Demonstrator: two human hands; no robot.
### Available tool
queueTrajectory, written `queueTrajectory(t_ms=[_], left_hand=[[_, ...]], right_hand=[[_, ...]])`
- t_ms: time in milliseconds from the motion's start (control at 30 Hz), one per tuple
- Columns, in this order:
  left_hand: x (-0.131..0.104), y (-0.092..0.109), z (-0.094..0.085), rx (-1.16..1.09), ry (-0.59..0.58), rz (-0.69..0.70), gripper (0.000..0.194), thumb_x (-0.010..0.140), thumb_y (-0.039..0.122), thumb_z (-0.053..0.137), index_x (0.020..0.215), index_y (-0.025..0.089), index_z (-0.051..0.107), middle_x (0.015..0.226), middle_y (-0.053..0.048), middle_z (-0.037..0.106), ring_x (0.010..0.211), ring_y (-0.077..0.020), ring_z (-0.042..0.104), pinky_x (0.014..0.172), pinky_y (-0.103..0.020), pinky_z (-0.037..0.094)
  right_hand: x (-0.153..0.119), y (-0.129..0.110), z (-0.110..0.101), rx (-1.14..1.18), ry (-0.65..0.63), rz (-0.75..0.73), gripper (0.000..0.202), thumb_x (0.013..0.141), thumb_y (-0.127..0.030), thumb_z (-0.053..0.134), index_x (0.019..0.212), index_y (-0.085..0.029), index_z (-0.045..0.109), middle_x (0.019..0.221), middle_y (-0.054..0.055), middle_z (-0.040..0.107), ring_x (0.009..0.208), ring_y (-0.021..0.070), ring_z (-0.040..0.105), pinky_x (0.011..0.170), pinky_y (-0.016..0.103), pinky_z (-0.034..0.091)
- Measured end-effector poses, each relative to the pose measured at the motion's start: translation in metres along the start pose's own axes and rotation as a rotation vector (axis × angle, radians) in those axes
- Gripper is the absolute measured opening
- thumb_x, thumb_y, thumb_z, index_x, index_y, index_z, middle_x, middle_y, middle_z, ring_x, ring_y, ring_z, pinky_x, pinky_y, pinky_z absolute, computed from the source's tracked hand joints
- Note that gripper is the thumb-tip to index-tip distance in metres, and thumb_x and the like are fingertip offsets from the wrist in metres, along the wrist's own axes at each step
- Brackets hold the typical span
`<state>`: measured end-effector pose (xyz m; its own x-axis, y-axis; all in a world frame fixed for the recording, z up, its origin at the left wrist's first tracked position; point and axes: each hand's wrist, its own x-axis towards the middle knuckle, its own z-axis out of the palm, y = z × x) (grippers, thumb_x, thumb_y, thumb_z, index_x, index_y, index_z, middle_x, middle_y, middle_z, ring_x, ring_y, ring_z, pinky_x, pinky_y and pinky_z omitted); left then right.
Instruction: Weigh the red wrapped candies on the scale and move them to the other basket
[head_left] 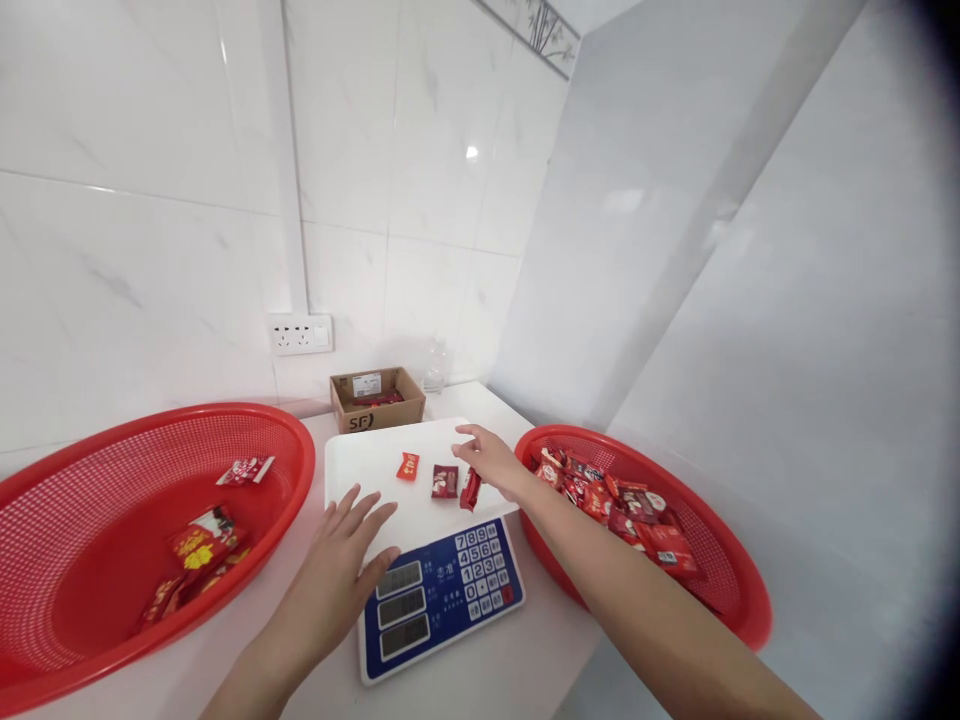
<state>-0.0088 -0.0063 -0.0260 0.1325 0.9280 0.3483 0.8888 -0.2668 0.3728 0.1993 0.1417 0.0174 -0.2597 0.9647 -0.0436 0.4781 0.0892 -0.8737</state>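
White pan (379,442) (left hand (330,560) at edge)

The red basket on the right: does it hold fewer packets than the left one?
No, the right basket holds a heap of packets, while the left basket shows only a few.

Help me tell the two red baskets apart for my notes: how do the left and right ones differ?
The left basket holds a few scattered packets, while the right basket holds a big heap of packets. The left basket is cut off by the picture's edge; the right basket is instead partly hidden by the right forearm. Both are red and hold wrapped packets.
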Motion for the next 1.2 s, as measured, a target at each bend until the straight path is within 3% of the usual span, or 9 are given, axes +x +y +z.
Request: queueTrajectory(t_ms=[200,367,467,533,700,800,933,1067,1200], left_hand=[[-0.001,0.000,0.000,0.014,-0.051,-0.020,0.040,0.089,0.037,0.041,0.126,0.025,0.050,0.137,-0.006,0.047,0.134,-0.0282,0.025,0.105,-0.055,0.027],[0.000,0.002,-0.002,0.034,-0.063,-0.032,0.041,0.088,0.038,0.041,0.125,0.024,0.051,0.136,-0.006,0.048,0.134,-0.0285,0.026,0.105,-0.054,0.029],[0.001,0.002,-0.001,0.040,-0.049,-0.031,0.041,0.088,0.040,0.041,0.125,0.025,0.051,0.135,-0.006,0.049,0.133,-0.0294,0.028,0.103,-0.054,0.031],[0.001,-0.001,0.000,0.044,-0.035,-0.023,0.041,0.087,0.041,0.041,0.124,0.025,0.053,0.134,-0.006,0.050,0.132,-0.0299,0.030,0.102,-0.054,0.033],[0.002,-0.012,0.008,0.052,0.033,0.021,0.044,0.085,0.047,0.042,0.122,0.025,0.054,0.131,-0.007,0.053,0.130,-0.0312,0.033,0.101,-0.053,0.034],[0.003,-0.017,0.014,0.049,0.030,0.029,0.048,0.085,0.051,0.041,0.122,0.023,0.054,0.131,-0.008,0.053,0.131,-0.0319,0.032,0.101,-0.054,0.034],[0.003,-0.020,0.020,0.050,0.008,0.040,0.050,0.084,0.052,0.039,0.122,0.023,0.054,0.131,-0.008,0.053,0.131,-0.0323,0.032,0.101,-0.055,0.033],[0.003,-0.019,0.022,0.051,0.028,0.048,0.048,0.085,0.052,0.040,0.122,0.024,0.055,0.129,-0.008,0.054,0.130,-0.0327,0.033,0.100,-0.056,0.033],[0.003,-0.019,0.021,0.040,0.042,0.056,0.048,0.084,0.052,0.041,0.121,0.025,0.055,0.129,-0.007,0.055,0.130,-0.0321,0.033,0.100,-0.055,0.034]], right_hand=[[0.006,0.006,-0.001,0.019,0.072,0.031,0.034,0.085,-0.034,0.044,0.117,-0.021,0.046,0.096,0.005,0.063,0.053,0.0069,0.051,0.044,0.019,0.039],[0.004,0.013,-0.003,-0.107,0.067,-0.045,0.037,0.084,-0.035,0.048,0.118,-0.021,0.048,0.109,0.009,0.062,0.091,0.0154,0.061,0.073,0.029,0.050],[0.000,0.022,-0.023,-0.267,0.127,-0.127,0.045,0.081,-0.027,0.053,0.124,-0.020,0.046,0.129,0.009,0.051,0.117,0.0184,0.047,0.098,0.035,0.037],[-0.004,0.031,-0.047,-0.379,0.170,-0.146,0.047,0.081,-0.022,0.051,0.127,-0.017,0.044,0.136,0.010,0.045,0.124,0.0188,0.040,0.104,0.035,0.028],[-0.025,0.073,-0.122,-0.628,0.155,-0.010,0.040,0.077,-0.016,0.053,0.117,-0.011,0.055,0.122,0.014,0.057,0.114,0.0239,0.051,0.098,0.035,0.034],[-0.044,0.103,-0.150,-0.728,0.097,0.109,0.047,0.071,-0.019,0.061,0.118,-0.011,0.055,0.119,0.015,0.060,0.111,0.0274,0.054,0.094,0.036,0.037],[-0.063,0.129,-0.155,-0.802,0.082,0.175,0.061,0.069,-0.026,0.067,0.126,-0.014,0.049,0.127,0.015,0.053,0.114,0.0272,0.051,0.094,0.034,0.037],[-0.067,0.135,-0.148,-0.853,0.141,0.176,0.035,0.071,-0.023,0.062,0.106,-0.015,0.061,0.113,0.013,0.060,0.102,0.0250,0.056,0.087,0.032,0.038],[-0.070,0.126,-0.150,-0.832,0.220,0.181,0.019,0.072,-0.015,0.056,0.090,-0.019,0.060,0.090,0.006,0.066,0.085,0.0201,0.059,0.073,0.027,0.039]])
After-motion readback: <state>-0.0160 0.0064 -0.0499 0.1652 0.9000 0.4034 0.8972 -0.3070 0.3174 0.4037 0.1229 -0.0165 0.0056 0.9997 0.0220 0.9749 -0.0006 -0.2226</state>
